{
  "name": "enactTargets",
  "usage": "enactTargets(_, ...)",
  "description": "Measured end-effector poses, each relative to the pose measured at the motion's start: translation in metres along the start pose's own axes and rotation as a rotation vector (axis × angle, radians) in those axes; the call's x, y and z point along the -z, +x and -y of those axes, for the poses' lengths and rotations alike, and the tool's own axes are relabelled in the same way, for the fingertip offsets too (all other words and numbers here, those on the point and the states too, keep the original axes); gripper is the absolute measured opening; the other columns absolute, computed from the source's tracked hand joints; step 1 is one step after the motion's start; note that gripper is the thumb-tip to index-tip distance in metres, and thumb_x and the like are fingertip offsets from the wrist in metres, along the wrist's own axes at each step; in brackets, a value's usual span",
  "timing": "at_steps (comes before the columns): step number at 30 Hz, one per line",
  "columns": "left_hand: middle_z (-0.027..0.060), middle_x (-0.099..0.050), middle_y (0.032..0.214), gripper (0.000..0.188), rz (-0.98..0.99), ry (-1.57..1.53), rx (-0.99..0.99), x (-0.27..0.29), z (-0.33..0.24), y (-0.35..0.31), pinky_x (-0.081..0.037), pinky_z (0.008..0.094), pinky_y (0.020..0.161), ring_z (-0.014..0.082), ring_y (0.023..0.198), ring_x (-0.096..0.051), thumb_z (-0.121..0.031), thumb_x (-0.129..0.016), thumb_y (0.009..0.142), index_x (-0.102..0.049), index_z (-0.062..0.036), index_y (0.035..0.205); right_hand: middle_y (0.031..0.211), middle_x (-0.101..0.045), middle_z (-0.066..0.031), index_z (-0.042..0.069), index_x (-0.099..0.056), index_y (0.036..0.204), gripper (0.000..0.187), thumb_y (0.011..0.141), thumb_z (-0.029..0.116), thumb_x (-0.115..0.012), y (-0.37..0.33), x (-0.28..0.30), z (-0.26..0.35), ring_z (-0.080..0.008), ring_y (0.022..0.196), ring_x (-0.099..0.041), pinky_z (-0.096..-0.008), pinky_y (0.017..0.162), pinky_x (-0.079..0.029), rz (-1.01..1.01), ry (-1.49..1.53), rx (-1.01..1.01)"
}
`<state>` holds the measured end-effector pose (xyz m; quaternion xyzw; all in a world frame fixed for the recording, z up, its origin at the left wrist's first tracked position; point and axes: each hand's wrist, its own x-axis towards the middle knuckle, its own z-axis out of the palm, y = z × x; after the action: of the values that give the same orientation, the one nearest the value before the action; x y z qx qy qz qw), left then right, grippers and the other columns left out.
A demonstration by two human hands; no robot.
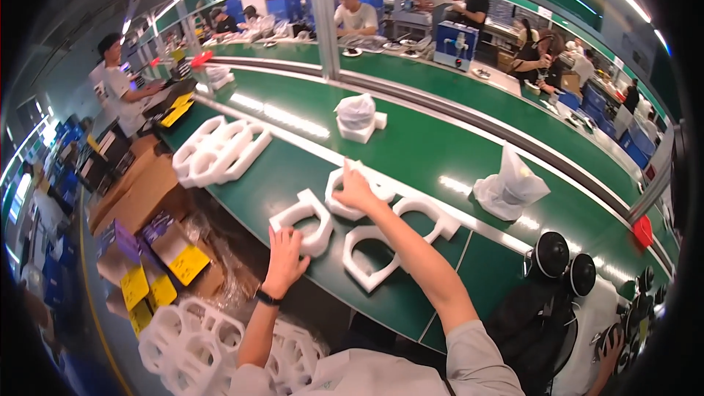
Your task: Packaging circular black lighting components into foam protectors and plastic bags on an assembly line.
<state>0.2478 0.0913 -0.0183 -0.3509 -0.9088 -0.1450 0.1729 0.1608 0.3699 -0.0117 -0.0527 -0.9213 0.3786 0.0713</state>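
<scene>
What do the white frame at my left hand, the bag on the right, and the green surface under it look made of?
White frame: probably plastic foam, matte, given thick, evenly white walls.
Bag: likely thin plastic, slightly shiny, being translucent and crinkled.
Green surface: smooth, glossy, mirroring lights; perhaps plastic or rubber.

Right arm [412, 251] outstretched (left arm [258, 334] nearer)
</scene>
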Motion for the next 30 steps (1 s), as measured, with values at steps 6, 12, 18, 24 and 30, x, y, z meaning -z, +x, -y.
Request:
enactTargets(6,0.0162,-0.056,0.115,0.05,0.045,-0.086,-0.088,-0.029,0.013,0.006,-0.023,0.0639,0.119,0.0395,0.127,-0.047,-0.031,-0.084,0.074,-0.059,-0.0028,0.106,0.127,-0.065,-0.021,0.005,-0.062,0.125,0.047,0.084,0.027,-0.066,-0.029,0.03,-0.022,-0.0372,0.125,-0.059,-0.0595,0.11,-0.037,0.378,-0.558,0.01)
enactTargets(12,0.0139,-0.061,0.112,0.036,0.016,-0.17,-0.082,-0.024,0.016,0.014,-0.024,0.0609,0.121,0.0353,0.118,-0.055,-0.022,-0.08,0.079,-0.062,-0.0023,0.103,0.108,-0.07,-0.023,0.001,-0.06,0.123,0.037,0.092,0.02,-0.052,-0.016,0.021,-0.032,-0.0406,0.101,-0.066,-0.0487,0.101,-0.046,-0.202,-0.17,0.256)
enactTargets(18,0.0117,-0.066,0.095,0.033,-0.034,-0.299,-0.063,-0.013,0.007,0.02,-0.027,0.0566,0.121,0.0328,0.098,-0.063,-0.019,-0.08,0.079,-0.064,-0.0022,0.101,0.107,-0.07,-0.0239,-0.008,-0.059,0.126,0.052,0.097,0.036,-0.055,0.046,0.074,-0.09,-0.0307,0.096,-0.067,-0.0422,0.086,-0.052,-0.209,0.795,-0.222)
enactTargets(24,0.0129,-0.067,0.091,0.031,0.043,-0.267,-0.092,-0.025,0.003,0.022,-0.035,0.0505,0.117,0.0328,0.092,-0.064,-0.018,-0.077,0.078,-0.065,-0.0029,0.103,0.137,-0.049,-0.031,-0.004,-0.036,0.147,0.092,0.082,0.044,-0.078,0.038,0.079,-0.123,-0.0379,0.114,-0.061,-0.048,0.096,-0.05,-0.144,0.2,-0.376)
enactTargets(30,0.0113,-0.066,0.088,0.03,0.034,-0.179,-0.04,-0.019,0.003,0.023,-0.045,0.0476,0.094,0.0317,0.089,-0.064,-0.024,-0.077,0.082,-0.063,-0.0051,0.101,0.139,-0.047,-0.0288,0.0,-0.041,0.145,0.081,0.083,0.035,-0.079,0.012,0.058,-0.052,-0.0461,0.126,-0.051,-0.0469,0.105,-0.046,-0.301,-0.142,0.047)
